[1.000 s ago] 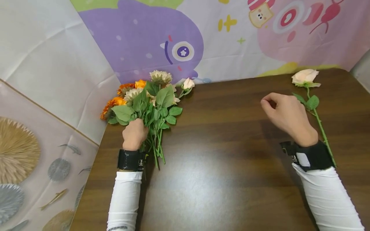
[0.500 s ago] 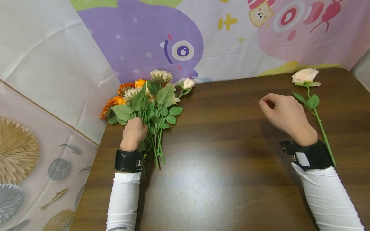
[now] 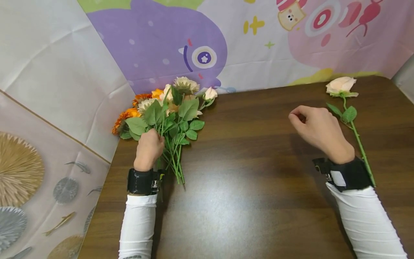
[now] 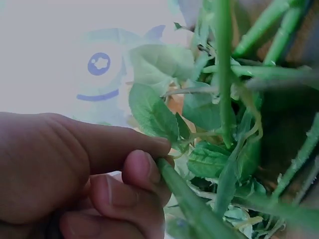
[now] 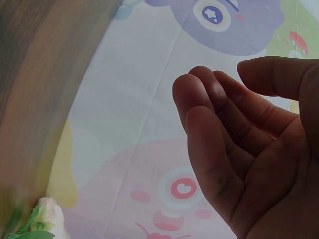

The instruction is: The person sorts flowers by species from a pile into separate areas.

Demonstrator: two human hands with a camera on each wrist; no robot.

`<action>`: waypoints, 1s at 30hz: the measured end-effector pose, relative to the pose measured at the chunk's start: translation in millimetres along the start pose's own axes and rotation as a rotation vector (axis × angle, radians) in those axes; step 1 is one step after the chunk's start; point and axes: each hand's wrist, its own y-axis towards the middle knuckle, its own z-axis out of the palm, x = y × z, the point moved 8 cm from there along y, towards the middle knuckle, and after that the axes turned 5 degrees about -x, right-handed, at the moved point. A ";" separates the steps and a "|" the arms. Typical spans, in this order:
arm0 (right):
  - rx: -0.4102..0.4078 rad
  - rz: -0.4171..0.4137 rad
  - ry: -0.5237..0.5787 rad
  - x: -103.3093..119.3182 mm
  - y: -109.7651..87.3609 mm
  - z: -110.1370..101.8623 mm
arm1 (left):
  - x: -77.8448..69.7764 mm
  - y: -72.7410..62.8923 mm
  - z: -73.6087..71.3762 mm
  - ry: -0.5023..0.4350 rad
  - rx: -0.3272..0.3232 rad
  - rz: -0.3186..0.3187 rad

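My left hand (image 3: 149, 149) is at the near side of a heap of artificial flowers at the table's left. Between thumb and fingers it pinches a green flower stem (image 4: 192, 201), as the left wrist view shows. Which bloom belongs to this stem I cannot tell for certain; a cream rose (image 3: 167, 92) stands up in the heap above the hand. Orange flowers (image 3: 124, 117) and a pale bud (image 3: 210, 94) lie around it. My right hand (image 3: 323, 131) hovers over the table with fingers loosely bent and nothing in them. Beside it lies a single cream rose (image 3: 341, 85).
The brown wooden table (image 3: 242, 172) extends between both hands. A cartoon-printed cloth (image 3: 252, 68) hangs along its back edge, and a patterned pale cloth (image 3: 64, 158) borders the left side. Loose stems (image 3: 178, 163) cross each other beside the left hand.
My left hand has shifted slightly left and forward. Blooms and leaves above it have moved, and a cream rose has come into sight in the heap. The right hand has drifted slightly left.
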 end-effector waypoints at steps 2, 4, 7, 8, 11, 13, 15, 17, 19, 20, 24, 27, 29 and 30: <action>0.006 0.001 0.000 0.3 0.2 0.5 | -2.7 -0.4 -2.2 -0.014 -0.018 0.015; 0.012 0.004 -0.002 0.4 0.2 1.2 | -4.7 -0.9 -3.8 -0.025 -0.030 0.024; 0.018 0.007 -0.005 0.7 0.1 1.8 | -7.2 -1.7 -5.6 -0.035 -0.035 0.027; 0.018 0.007 -0.006 0.8 0.1 2.0 | -7.7 -1.9 -5.9 -0.038 -0.037 0.025; 0.017 0.003 -0.008 1.6 0.0 2.3 | -9.0 -3.0 -7.4 -0.043 -0.040 0.022; 0.016 -0.002 -0.007 2.0 0.0 2.4 | -9.3 -3.7 -9.1 -0.045 -0.050 0.019; 0.013 -0.006 -0.007 2.5 0.1 2.3 | -10.0 -4.8 -11.4 -0.044 -0.060 0.022; 0.009 -0.009 -0.007 2.7 -0.3 2.5 | -10.2 -6.3 -13.5 -0.040 -0.072 0.023; 0.007 -0.012 -0.008 2.9 -0.5 2.6 | -10.9 -7.8 -16.2 -0.037 -0.085 0.026; 0.005 -0.014 -0.008 3.1 -0.5 2.6 | -11.3 -8.5 -17.4 -0.039 -0.089 0.026; 0.003 -0.017 -0.008 3.5 -0.3 2.9 | -13.6 -10.6 -22.1 -0.045 -0.111 0.026; 0.008 -0.017 -0.006 3.8 -0.3 3.5 | -15.3 -12.0 -25.5 -0.044 -0.126 0.024; 0.011 -0.016 -0.006 3.9 -0.3 3.9 | -15.8 -13.2 -28.2 -0.043 -0.137 0.019; 0.012 -0.016 -0.007 4.0 -0.2 4.2 | -16.1 -13.8 -29.8 -0.043 -0.144 0.018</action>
